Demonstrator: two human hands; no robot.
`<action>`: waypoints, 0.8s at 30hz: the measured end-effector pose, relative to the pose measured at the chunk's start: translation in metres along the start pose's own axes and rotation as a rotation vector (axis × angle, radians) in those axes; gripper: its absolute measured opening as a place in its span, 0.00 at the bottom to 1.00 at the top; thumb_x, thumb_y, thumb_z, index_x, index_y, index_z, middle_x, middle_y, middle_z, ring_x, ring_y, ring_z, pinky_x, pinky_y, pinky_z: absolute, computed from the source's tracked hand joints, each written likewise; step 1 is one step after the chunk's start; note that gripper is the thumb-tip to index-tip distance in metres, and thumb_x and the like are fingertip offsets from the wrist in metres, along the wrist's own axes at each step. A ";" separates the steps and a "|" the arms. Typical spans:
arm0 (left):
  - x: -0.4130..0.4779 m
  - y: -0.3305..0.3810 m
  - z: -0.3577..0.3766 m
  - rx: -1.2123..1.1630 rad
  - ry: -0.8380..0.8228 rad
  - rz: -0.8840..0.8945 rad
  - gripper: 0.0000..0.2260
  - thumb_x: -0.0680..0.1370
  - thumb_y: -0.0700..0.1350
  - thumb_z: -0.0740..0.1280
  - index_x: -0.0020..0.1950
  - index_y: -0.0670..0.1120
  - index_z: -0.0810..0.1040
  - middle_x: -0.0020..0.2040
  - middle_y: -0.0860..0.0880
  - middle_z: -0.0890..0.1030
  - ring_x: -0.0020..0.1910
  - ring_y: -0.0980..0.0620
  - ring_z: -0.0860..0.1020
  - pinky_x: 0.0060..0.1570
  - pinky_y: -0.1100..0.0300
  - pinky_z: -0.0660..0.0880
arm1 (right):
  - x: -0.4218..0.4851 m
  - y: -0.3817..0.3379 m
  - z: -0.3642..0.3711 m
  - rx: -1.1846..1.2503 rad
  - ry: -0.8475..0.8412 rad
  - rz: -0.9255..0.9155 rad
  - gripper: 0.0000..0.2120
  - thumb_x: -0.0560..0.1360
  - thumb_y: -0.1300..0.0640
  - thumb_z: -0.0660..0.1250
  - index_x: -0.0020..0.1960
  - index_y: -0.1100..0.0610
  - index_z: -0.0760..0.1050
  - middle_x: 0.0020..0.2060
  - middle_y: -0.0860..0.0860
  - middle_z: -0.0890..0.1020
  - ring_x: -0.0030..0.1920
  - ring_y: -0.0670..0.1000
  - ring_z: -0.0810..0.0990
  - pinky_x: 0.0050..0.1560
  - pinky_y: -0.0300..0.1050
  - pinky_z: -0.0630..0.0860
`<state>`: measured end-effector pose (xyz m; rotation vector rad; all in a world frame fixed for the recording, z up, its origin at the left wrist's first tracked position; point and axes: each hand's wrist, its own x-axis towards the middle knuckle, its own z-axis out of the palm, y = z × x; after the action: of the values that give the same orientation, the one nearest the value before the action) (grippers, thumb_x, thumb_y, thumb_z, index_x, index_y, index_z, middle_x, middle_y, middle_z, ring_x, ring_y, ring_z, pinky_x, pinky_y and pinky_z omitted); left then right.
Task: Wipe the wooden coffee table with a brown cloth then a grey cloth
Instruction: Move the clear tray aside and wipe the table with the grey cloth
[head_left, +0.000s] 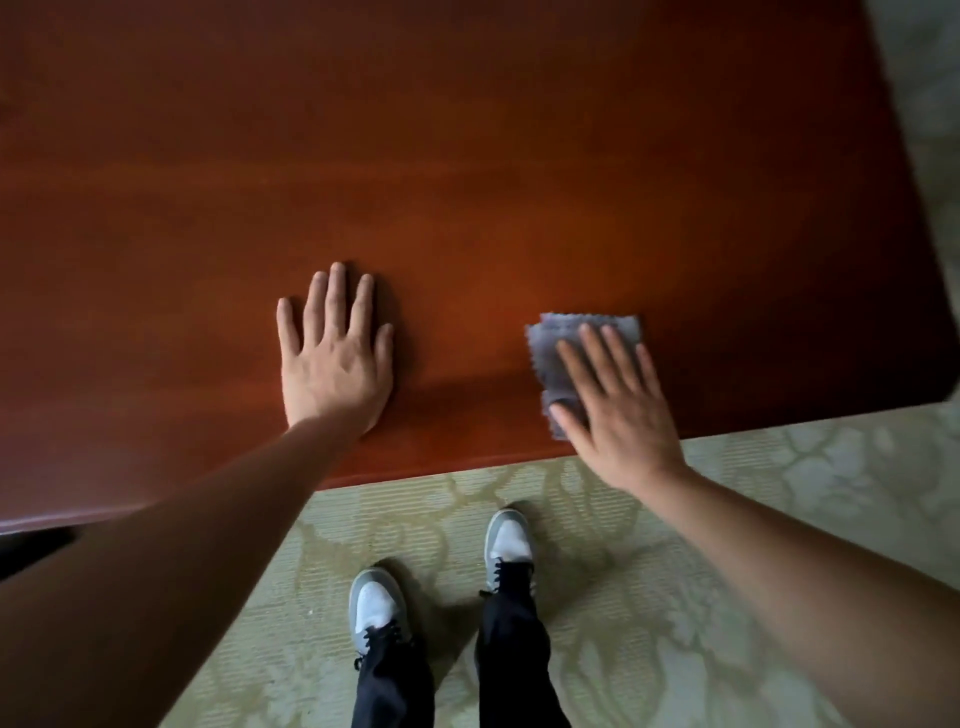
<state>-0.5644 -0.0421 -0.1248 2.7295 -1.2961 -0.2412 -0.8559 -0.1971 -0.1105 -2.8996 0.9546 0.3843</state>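
The wooden coffee table (467, 156) fills the upper part of the view, its reddish-brown top glossy. A folded grey cloth (563, 338) with zigzag edges lies near the table's front edge on the right. My right hand (618, 405) presses flat on the cloth, fingers straight and spread, covering its lower right part. My left hand (332, 358) rests flat on the bare wood to the left of the cloth, fingers straight and a hand's width or more away from it. No brown cloth is in view.
A pale green patterned carpet (727, 571) lies below the table's front edge and along its right side. My two feet in grey-and-white shoes (509, 540) stand on it close to the table edge.
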 end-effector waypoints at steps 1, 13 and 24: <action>-0.001 -0.002 0.000 0.002 0.001 0.011 0.27 0.87 0.58 0.49 0.84 0.51 0.56 0.85 0.45 0.56 0.84 0.46 0.51 0.81 0.38 0.48 | -0.002 0.016 -0.001 0.001 -0.013 0.050 0.36 0.85 0.33 0.44 0.85 0.52 0.52 0.85 0.55 0.52 0.85 0.58 0.48 0.81 0.65 0.52; -0.008 0.020 0.003 -0.045 -0.038 -0.139 0.30 0.85 0.59 0.45 0.86 0.50 0.51 0.86 0.47 0.46 0.84 0.49 0.41 0.81 0.40 0.41 | 0.004 -0.044 -0.003 0.084 -0.019 -0.068 0.37 0.84 0.32 0.47 0.86 0.53 0.50 0.85 0.55 0.48 0.84 0.61 0.42 0.81 0.68 0.47; -0.003 0.175 0.031 0.029 -0.011 -0.139 0.29 0.86 0.58 0.44 0.86 0.48 0.49 0.86 0.47 0.46 0.84 0.49 0.40 0.80 0.35 0.40 | -0.024 0.146 0.004 0.015 -0.011 -0.126 0.36 0.85 0.32 0.46 0.86 0.51 0.51 0.85 0.52 0.50 0.85 0.56 0.44 0.82 0.63 0.49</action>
<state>-0.7049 -0.1512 -0.1257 2.8499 -1.1225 -0.2508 -0.9614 -0.3006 -0.1056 -2.9215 0.7643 0.3826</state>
